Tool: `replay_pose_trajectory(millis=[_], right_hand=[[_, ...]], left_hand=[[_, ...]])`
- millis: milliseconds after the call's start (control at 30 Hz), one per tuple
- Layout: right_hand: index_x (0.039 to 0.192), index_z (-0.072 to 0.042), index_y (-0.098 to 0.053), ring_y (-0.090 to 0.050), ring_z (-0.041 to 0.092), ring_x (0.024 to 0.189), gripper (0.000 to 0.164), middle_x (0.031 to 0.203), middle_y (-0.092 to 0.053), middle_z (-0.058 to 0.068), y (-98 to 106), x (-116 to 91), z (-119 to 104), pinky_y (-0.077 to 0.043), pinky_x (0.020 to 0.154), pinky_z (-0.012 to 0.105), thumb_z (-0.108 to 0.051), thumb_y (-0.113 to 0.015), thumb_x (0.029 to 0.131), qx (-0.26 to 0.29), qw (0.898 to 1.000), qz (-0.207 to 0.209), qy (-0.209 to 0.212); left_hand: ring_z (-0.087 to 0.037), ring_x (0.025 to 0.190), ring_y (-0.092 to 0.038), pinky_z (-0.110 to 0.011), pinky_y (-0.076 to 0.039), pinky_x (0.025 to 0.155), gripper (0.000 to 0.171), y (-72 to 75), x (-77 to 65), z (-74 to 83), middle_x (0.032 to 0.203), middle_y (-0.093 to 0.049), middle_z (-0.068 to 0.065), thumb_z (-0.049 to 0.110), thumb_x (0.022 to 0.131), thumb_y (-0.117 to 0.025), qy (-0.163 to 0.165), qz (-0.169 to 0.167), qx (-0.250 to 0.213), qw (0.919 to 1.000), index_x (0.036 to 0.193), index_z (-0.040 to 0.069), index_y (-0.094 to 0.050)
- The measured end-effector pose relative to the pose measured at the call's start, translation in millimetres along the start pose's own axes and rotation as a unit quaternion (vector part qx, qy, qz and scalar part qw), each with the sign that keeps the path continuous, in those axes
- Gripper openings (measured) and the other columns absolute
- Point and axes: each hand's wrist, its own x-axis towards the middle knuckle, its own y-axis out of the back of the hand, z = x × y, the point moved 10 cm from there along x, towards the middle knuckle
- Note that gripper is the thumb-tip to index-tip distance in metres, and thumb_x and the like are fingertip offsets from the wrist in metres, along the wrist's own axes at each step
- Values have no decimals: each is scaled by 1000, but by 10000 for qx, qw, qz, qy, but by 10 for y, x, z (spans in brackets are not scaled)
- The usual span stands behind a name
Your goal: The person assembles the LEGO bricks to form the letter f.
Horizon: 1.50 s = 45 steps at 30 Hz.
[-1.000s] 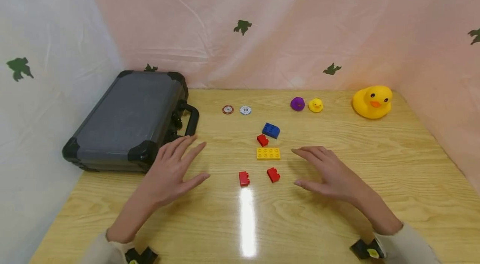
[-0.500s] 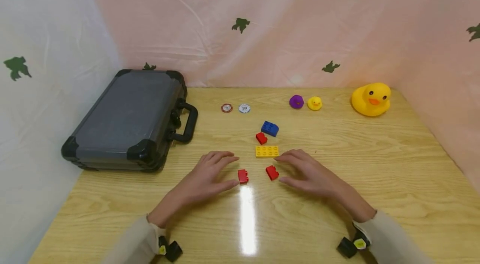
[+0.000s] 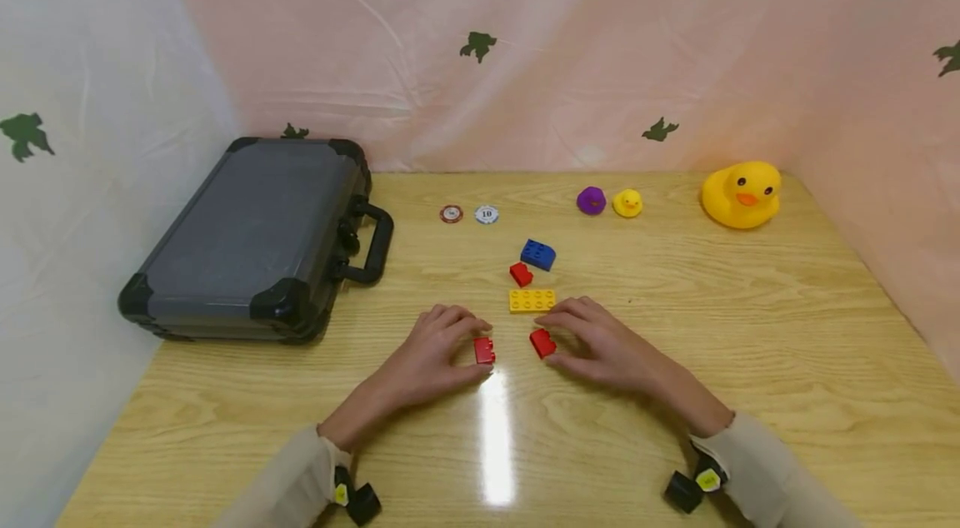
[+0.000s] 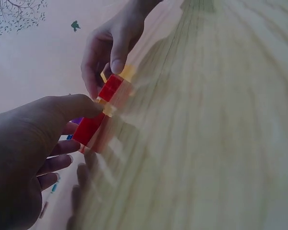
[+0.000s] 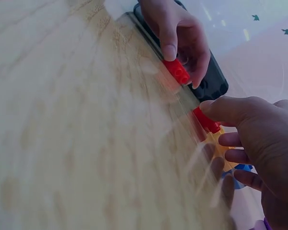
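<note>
My left hand (image 3: 435,357) curves around a red toy brick (image 3: 483,351) on the table, index fingertip just beyond its far side and thumb near its near side. My right hand (image 3: 603,345) spans a second red brick (image 3: 543,343) the same way, its thumb tip right at the near corner. Neither brick is lifted. In the left wrist view the left thumb (image 4: 84,105) partly overlaps its brick (image 4: 89,128). The right wrist view has the right thumb (image 5: 216,108) at the edge of its brick (image 5: 207,120). Just beyond the hands lies a yellow eight-stud brick (image 3: 532,301).
Behind it lie another red brick (image 3: 521,274) and a blue brick (image 3: 538,254). A grey case (image 3: 247,228) stands at left. Two poker chips (image 3: 487,215), a purple duck (image 3: 592,201), a small yellow duck (image 3: 627,203) and a large duck (image 3: 741,195) line the back.
Both hands have moved inward, the left coming right from beside the case and the right coming left. Each now surrounds a red brick with thumb and fingers drawn closer to it.
</note>
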Motion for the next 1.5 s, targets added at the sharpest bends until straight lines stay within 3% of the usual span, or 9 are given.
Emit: replay_pose_trajectory(millis=[233, 567, 900, 1500], right_hand=[[129, -10, -68, -55, 20, 115, 43, 126, -62, 1, -4, 5, -18, -49, 96, 46, -22, -81, 91, -129, 9995, 142, 258], [125, -13, -70, -53, 18, 114, 36, 123, -61, -1, -4, 13, -8, -48, 96, 45, -20, -81, 92, -77, 9997, 130, 192], [124, -13, -70, -54, 19, 115, 35, 123, -62, -2, 5, 14, 20, -49, 96, 46, -19, -81, 92, -9, 9998, 160, 85], [124, -10, -70, -59, 20, 114, 36, 123, -66, 0, 80, -14, 16, -50, 98, 47, -18, -82, 91, 48, 9996, 281, -5]], left_hand=[[-20, 107, -52, -46, -40, 98, 37, -27, 5, 8, 115, -63, 0, 35, 88, -81, -138, 155, 97, 9997, 118, 16, -71], [-19, 104, -50, -45, -38, 98, 32, -24, 9, 1, 113, -63, 1, 32, 89, -81, -131, 247, 126, 9995, 116, 15, -73], [-21, 108, -49, -47, -38, 100, 38, -53, 26, 20, 120, -64, -3, 29, 94, -78, -212, 159, -91, 9996, 128, 13, -71], [-20, 112, -53, -44, -41, 101, 36, -111, 107, 65, 123, -67, -2, 24, 95, -77, -87, 265, -648, 9975, 127, 10, -68]])
